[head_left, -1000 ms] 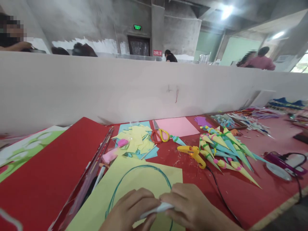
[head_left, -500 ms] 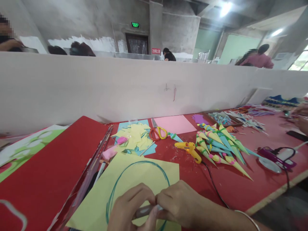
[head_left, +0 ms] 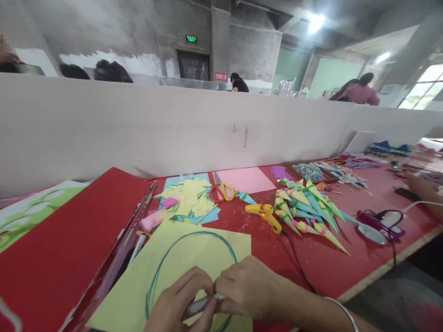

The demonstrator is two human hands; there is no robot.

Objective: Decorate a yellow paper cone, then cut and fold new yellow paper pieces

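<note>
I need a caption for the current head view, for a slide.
Left hand and right hand holding a pale piece above a yellow sheet.

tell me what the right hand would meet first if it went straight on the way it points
Most likely the left hand, just ahead of the right hand on the slim grey-white piece they hold; whether the two touch is unclear.

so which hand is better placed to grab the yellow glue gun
Probably the right hand: it is nearer the glue gun, while the left hand is farther off. Both hold a pale object, though.
</note>
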